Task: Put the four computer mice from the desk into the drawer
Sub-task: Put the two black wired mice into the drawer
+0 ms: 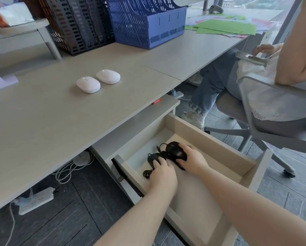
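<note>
Two white wireless mice lie side by side on the grey desk (pixel 42 112): one nearer me (pixel 88 84), the other (pixel 108 76) just behind and to its right. Under the desk edge the beige drawer (pixel 217 139) stands pulled out. Inside it my left hand (pixel 162 174) rests on a black wired mouse (pixel 152 158), mostly hidden under my fingers. My right hand (pixel 193 159) grips a second black wired mouse (pixel 175 150) at the drawer's back. Their black cables (pixel 146 173) lie tangled on the drawer floor.
Black (pixel 77 27) and blue file racks (pixel 148 23) stand at the back of the desk, with green papers (pixel 225 27) far right. A seated person on a swivel chair (pixel 255 107) is close to the drawer's right. A power strip (pixel 35 199) and white cables lie on the floor.
</note>
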Motion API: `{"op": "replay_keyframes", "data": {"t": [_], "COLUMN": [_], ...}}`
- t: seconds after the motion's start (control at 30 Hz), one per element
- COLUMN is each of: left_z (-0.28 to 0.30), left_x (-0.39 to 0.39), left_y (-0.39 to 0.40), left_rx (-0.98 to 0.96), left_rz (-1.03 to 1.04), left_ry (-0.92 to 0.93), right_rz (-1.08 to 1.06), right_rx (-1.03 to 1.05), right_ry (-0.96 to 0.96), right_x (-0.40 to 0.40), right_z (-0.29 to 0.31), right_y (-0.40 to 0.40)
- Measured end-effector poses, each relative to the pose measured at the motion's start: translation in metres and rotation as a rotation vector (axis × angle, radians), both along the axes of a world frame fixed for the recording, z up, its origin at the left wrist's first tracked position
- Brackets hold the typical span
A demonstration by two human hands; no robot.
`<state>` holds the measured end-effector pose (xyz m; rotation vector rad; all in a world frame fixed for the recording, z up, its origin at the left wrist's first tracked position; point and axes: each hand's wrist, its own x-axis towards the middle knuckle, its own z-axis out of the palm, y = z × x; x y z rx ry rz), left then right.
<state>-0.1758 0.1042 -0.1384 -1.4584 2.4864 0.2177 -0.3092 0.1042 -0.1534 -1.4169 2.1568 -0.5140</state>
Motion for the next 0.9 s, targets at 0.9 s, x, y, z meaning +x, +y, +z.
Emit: {"op": "replay_keyframes", "data": {"t": [0.9], "left_z": [0.062], "left_x": [0.028], "left_y": [-0.03], "left_rx": [-0.089], "left_rz": [-0.056], "left_ry": [0.145], "right_rz": [0.049], "right_rx": [-0.025], "right_ry": [0.035], "right_x": [-0.001], "right_z": [0.055], "right_y": [-0.003]}}
